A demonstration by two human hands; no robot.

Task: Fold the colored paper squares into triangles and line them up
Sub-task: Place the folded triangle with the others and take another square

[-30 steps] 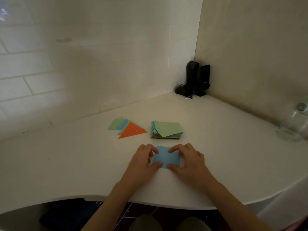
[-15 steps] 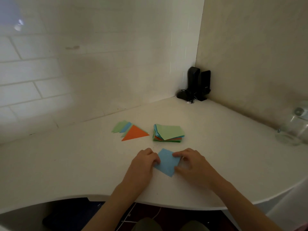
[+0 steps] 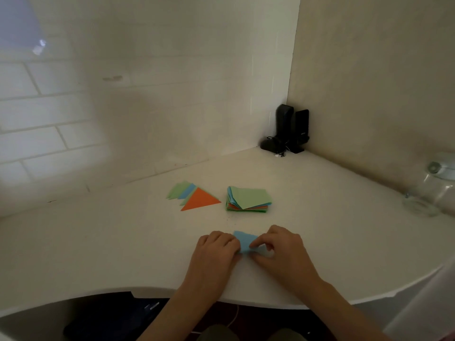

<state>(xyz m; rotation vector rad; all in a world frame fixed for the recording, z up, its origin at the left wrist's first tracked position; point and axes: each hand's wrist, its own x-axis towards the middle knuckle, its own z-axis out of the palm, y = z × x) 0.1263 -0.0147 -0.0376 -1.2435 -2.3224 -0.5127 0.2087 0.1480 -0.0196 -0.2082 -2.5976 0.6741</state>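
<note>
A blue paper square (image 3: 245,241) lies on the white table (image 3: 123,242) near its front edge, partly folded between both hands. My left hand (image 3: 214,252) holds its left side with curled fingers. My right hand (image 3: 282,249) pinches a corner of it, bent over toward the middle. Behind it stands a stack of coloured paper squares (image 3: 248,200) with a green sheet on top. Left of the stack lie overlapping folded triangles: an orange triangle (image 3: 200,200) in front, a blue triangle (image 3: 188,190) and green triangles (image 3: 177,190) behind.
Black speakers with a cable (image 3: 290,130) stand in the far corner against the walls. A glass jar (image 3: 429,193) lies at the right edge of the table. The table's curved front edge runs just below my wrists.
The blue sheet turned from a flat rectangle to a diamond pose, and now my right hand has lifted a corner over it. Both hands drew closer together on it.
</note>
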